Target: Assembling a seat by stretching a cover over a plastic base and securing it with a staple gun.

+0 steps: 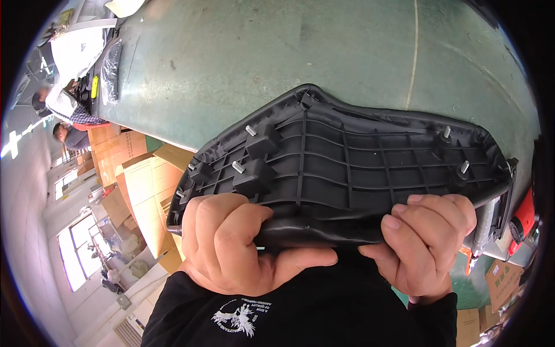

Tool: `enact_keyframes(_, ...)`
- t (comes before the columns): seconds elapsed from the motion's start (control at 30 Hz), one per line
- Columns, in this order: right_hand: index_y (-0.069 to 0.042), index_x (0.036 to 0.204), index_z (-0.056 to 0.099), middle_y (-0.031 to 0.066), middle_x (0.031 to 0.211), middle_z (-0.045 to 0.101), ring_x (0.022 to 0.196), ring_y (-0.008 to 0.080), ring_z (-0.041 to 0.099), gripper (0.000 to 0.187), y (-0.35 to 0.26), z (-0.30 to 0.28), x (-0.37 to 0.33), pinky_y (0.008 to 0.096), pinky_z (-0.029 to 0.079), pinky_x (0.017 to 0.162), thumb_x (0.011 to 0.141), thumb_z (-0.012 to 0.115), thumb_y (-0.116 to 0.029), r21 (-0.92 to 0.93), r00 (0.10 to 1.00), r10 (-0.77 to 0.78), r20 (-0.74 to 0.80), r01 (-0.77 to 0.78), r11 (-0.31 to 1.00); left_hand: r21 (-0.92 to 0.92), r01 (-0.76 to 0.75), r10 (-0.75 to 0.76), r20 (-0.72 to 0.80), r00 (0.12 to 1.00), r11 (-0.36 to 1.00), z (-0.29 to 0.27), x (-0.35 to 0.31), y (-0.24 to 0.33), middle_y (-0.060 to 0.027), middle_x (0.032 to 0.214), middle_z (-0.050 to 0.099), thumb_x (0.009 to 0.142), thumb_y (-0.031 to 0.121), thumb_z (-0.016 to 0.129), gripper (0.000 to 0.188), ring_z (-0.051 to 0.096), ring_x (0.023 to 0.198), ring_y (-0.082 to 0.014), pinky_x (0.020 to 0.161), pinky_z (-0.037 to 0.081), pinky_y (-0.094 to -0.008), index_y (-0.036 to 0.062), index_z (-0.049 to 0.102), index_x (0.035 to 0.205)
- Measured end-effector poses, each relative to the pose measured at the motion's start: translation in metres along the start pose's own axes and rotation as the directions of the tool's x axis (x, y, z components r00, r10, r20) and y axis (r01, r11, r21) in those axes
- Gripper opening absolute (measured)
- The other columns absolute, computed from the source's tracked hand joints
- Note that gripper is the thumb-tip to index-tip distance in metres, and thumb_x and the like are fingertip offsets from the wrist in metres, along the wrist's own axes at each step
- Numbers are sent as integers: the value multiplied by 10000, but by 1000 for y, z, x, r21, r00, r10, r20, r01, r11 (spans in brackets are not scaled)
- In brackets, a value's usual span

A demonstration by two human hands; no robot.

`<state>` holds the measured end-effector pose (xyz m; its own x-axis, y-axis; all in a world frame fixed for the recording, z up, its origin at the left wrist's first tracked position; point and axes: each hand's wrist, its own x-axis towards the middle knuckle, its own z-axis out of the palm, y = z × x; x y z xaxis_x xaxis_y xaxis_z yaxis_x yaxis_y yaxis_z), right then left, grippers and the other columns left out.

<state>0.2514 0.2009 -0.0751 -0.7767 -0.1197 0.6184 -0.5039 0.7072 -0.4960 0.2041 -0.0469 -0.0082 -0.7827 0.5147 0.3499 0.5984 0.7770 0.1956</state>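
Observation:
A black seat pad [324, 156] is turned with its ribbed plastic base up. Glossy black vinyl cover [324, 228] wraps its rim and bulges along the near edge. Several metal studs [251, 131] stick up from the base at both ends. My left hand [228, 246] grips the near edge left of the middle, fingers curled over the base and thumb stretched along the outside. On the right part of that edge, my right hand [425, 243] has its fingertips pressed over the vinyl and its thumb beneath. The pad's underside is hidden.
The pad's far side lies over a green table [231, 58]. Cardboard boxes [153, 196] stand at the left. To the right are a red tool [523, 217] and a cardboard box [502, 283]. Two people [63, 110] are in the far left background.

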Motion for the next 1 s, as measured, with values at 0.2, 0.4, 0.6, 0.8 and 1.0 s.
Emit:
enact_keyframes(0.2, -209, 1158, 758, -58, 1024, 677, 911, 138, 646, 239, 0, 2, -5, 323, 441, 851, 1018, 790, -400, -19, 1000, 4, -27, -4, 1000, 0, 39, -39, 17, 999, 999, -4, 3, 5, -47, 781, 592, 707, 776, 893, 809, 557, 629, -242, 534, 452, -340, 55, 618, 950)
enact_keyframes(0.4, -219, 1155, 759, -64, 1043, 690, 927, 136, 648, 214, -1, -1, -20, 347, 450, 915, 1033, 773, -395, -39, 999, -19, -47, 17, 999, -40, 16, -15, 29, 999, 999, -7, -4, 13, -51, 779, 604, 702, 723, 934, 766, 566, 625, -237, 519, 445, -336, 55, 617, 905)
enact_keyframes(0.6, -206, 1148, 765, -24, 1099, 724, 1002, 185, 677, 200, -2, 0, -39, 400, 485, 975, 962, 783, -275, -77, 995, -85, -48, 81, 994, -66, -174, 168, -82, 982, 983, 7, -31, 11, -68, 824, 615, 800, 467, 983, 576, 564, 604, -238, 517, 447, -333, 12, 657, 934)
enact_keyframes(0.8, -111, 1060, 762, 70, 1160, 711, 1071, 295, 677, 336, 31, 13, -33, 436, 527, 902, 740, 723, -204, -320, 996, -69, 63, 86, 944, 10, -447, 443, -155, 883, 894, 74, -40, -15, -75, 947, 676, 793, 63, 791, 259, 630, 844, -245, 729, 496, -392, 17, 752, 1044)
enact_keyframes(1.0, -81, 1068, 761, 104, 1176, 682, 1127, 368, 667, 470, 28, 25, -45, 477, 539, 929, 618, 867, 0, -219, 989, 105, 101, -81, 972, -13, -387, 364, -313, 877, 922, 116, -62, -18, -32, 945, 656, 748, 75, 848, 198, 583, 833, -210, 729, 459, -378, 69, 790, 937)
